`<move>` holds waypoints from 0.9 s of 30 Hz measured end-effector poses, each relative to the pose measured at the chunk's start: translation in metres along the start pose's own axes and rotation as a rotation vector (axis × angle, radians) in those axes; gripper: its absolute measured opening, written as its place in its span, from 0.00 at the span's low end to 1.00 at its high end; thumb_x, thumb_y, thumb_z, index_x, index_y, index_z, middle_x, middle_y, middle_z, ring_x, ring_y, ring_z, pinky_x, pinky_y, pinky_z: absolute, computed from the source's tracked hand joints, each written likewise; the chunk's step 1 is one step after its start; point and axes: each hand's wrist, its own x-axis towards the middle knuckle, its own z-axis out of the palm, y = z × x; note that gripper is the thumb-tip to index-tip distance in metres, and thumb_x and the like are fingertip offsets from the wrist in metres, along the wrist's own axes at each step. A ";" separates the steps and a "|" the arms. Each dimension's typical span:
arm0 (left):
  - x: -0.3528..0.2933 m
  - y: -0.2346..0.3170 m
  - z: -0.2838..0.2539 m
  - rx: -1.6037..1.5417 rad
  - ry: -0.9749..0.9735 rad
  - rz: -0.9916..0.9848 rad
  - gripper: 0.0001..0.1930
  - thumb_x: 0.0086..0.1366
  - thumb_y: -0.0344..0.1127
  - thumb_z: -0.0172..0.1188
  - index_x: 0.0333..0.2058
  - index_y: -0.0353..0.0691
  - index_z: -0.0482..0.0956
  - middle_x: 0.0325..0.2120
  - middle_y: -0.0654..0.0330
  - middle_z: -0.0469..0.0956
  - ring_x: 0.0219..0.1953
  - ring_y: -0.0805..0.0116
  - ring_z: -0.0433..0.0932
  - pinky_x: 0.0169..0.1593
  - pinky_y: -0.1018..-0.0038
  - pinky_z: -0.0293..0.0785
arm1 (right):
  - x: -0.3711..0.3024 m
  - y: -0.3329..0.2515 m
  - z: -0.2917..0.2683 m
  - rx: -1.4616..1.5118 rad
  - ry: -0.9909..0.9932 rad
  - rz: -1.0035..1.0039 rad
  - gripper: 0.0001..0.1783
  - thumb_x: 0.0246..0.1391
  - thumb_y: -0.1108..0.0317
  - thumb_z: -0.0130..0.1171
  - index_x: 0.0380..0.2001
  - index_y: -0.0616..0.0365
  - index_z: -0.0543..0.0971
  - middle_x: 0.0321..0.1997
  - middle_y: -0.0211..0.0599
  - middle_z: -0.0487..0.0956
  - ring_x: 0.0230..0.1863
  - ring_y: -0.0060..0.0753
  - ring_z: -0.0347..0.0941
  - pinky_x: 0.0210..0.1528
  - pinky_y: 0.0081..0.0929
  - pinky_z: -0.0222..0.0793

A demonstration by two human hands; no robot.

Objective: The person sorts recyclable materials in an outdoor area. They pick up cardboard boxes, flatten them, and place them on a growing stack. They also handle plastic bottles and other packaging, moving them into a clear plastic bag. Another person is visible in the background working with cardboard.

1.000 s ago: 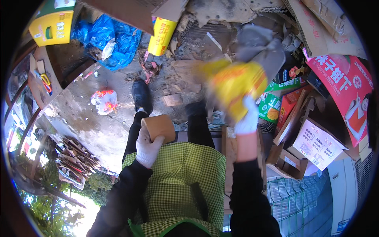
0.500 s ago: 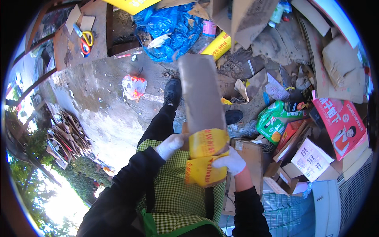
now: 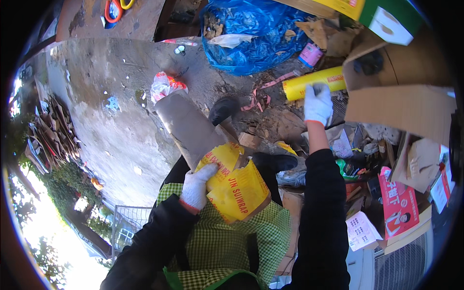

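My left hand [image 3: 194,187], in a white glove, is closed around the edge of a long cardboard carton. The carton is plain grey-brown [image 3: 186,123] along its far part and bright yellow with red print [image 3: 237,188] at the near end, where a torn flap spreads out. It slants over my lap, its far end up and to the left. My right hand [image 3: 318,104], also gloved, reaches out to the right with bent fingers, thumb apart. It overlaps the lower edge of a long yellow box [image 3: 309,83] on the ground; whether it touches cannot be made out.
A blue plastic bag [image 3: 261,38] lies ahead, a pink can [image 3: 310,55] beside it. Open brown cartons [image 3: 396,108] and scraps crowd the right side. Scissors [image 3: 113,10] lie on a board at the far left. Flattened cardboard [image 3: 55,133] is heaped on the left.
My right hand has let go of the yellow carton and moved forward to the right. The carton, still in my left hand, has swung leftward at its far end. The view has shifted.
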 end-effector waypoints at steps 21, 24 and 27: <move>0.016 0.060 -0.021 -0.084 0.057 0.421 0.24 0.68 0.37 0.56 0.60 0.33 0.69 0.54 0.52 0.77 0.54 0.57 0.78 0.60 0.61 0.75 | -0.081 0.013 -0.033 0.676 -0.829 0.459 0.33 0.41 0.68 0.70 0.55 0.56 0.75 0.46 0.32 0.81 0.43 0.27 0.77 0.49 0.28 0.74; 0.026 0.096 -0.061 -0.069 0.114 0.526 0.20 0.69 0.36 0.57 0.56 0.32 0.74 0.50 0.54 0.80 0.51 0.62 0.80 0.57 0.66 0.76 | -0.113 0.043 -0.076 0.498 -0.795 0.452 0.33 0.41 0.69 0.71 0.55 0.58 0.75 0.47 0.32 0.81 0.45 0.27 0.77 0.51 0.28 0.74; 0.045 0.161 -0.100 -0.051 0.273 0.528 0.21 0.70 0.40 0.58 0.55 0.33 0.75 0.51 0.55 0.79 0.52 0.63 0.78 0.58 0.68 0.75 | -0.140 0.061 -0.102 0.588 -0.756 0.375 0.34 0.39 0.68 0.74 0.53 0.58 0.76 0.47 0.31 0.81 0.45 0.27 0.77 0.53 0.28 0.73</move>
